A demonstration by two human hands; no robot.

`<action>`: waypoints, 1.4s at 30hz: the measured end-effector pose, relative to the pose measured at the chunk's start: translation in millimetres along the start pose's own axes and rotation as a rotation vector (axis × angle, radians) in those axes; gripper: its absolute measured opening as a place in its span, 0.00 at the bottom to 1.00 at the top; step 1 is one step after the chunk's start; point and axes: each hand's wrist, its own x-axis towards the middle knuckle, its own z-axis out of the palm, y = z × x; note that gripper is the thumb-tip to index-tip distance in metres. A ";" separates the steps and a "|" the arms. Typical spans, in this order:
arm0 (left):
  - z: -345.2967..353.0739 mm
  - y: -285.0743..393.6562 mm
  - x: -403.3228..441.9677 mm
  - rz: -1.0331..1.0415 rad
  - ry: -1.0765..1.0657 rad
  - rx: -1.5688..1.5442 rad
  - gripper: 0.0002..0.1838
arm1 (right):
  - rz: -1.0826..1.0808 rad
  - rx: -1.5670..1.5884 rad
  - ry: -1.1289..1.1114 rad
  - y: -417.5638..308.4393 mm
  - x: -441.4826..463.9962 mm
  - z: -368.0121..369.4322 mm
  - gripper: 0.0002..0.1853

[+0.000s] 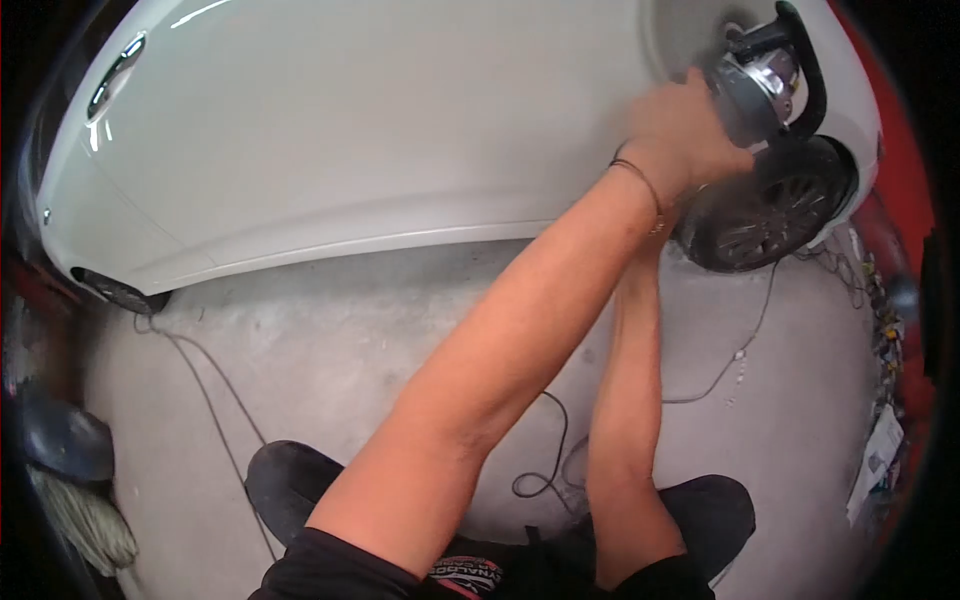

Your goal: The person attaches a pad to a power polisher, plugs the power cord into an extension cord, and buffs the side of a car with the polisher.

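Note:
A black and silver power polisher (768, 85) with a black loop handle is up against the white car's body panel (380, 120), above the wheel. My left hand (680, 130) is closed on the near side of the polisher, slightly blurred, and a dark band circles its wrist. My right forearm (628, 380) reaches up beneath the left one. Behind the left wrist my right hand is mostly hidden, close to the polisher, so its fingers cannot be made out. The polisher's working face is also out of sight.
Below the polisher is a black-spoked wheel (765, 215); another wheel (120, 290) shows at far left. Dark cords (215, 370) trail over the concrete floor (350, 330), one curling between my knees. Cluttered items (880, 440) line the right edge. A door handle (117, 75) projects at upper left.

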 end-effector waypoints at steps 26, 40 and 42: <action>-169.5 -271.5 -215.4 -0.067 0.708 -0.825 0.27 | -0.211 -1.097 -0.549 149.8 -191.0 153.5 0.23; -38.0 -103.6 -112.0 -0.112 0.073 0.103 0.45 | -0.166 -0.486 -0.095 107.0 -134.3 58.1 0.27; -13.9 -79.8 -93.6 -0.124 -0.045 0.246 0.47 | -0.130 -0.225 -0.039 108.8 -109.8 40.6 0.23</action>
